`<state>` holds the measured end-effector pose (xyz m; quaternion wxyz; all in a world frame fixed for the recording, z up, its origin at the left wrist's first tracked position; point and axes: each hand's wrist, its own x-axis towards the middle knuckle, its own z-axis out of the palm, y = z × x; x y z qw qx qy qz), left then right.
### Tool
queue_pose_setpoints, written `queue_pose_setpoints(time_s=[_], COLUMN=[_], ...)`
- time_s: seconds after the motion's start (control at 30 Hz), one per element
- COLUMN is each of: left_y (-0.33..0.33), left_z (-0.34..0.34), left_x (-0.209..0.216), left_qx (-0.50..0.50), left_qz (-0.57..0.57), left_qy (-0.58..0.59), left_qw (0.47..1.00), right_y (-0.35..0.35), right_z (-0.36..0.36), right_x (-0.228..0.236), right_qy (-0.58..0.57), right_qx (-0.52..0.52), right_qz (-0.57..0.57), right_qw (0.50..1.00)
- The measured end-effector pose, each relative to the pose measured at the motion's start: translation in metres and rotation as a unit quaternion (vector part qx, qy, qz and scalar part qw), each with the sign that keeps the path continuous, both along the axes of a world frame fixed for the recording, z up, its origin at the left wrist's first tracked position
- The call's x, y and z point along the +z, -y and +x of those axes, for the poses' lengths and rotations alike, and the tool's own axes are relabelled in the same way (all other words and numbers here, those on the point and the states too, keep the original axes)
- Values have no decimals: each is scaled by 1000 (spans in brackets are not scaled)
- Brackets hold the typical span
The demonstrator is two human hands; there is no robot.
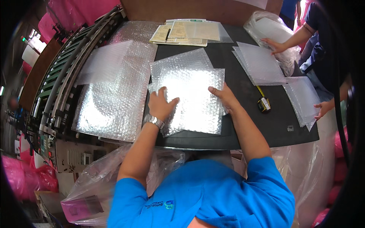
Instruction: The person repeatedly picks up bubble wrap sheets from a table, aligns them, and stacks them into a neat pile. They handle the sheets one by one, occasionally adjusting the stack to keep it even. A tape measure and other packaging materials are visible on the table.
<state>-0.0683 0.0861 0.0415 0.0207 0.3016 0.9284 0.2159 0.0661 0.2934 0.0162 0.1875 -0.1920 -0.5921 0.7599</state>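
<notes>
Shiny clear bubble wrap sheets (194,102) lie in a loose, slightly fanned stack in front of me on the black table. My left hand (161,104) rests on their left side with its fingers spread, a metal watch at the wrist. At the right edge, my right hand (227,98) grips the stack, thumb on top and the other fingers hidden underneath or behind the edge. How many sheets it holds I cannot tell. Behind the top sheet, another bubble wrap sheet (182,60) sticks out at an angle.
Left of the stack lies a long bubble wrap piece (114,102), beside a machine with green rollers (57,72). Papers with a pen (190,31) sit at the back. Rightward are a tape measure (264,104) and more sheets (260,64), where a co-worker's hands (276,46) reach in.
</notes>
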Motion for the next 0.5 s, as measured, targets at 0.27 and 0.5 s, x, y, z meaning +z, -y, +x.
queue_pose_setpoints(time_s=[0.27, 0.5], left_y=[40, 70], left_z=[10, 6], left_x=[22, 36], left_qx=[30, -141], left_qz=[466, 489], left_qy=[214, 233], left_qw=[858, 829], right_y=[10, 0], right_z=[40, 64], right_x=[41, 46], right_qy=[-131, -82], right_qx=[-13, 39], right_qz=[97, 43], right_qw=[987, 995])
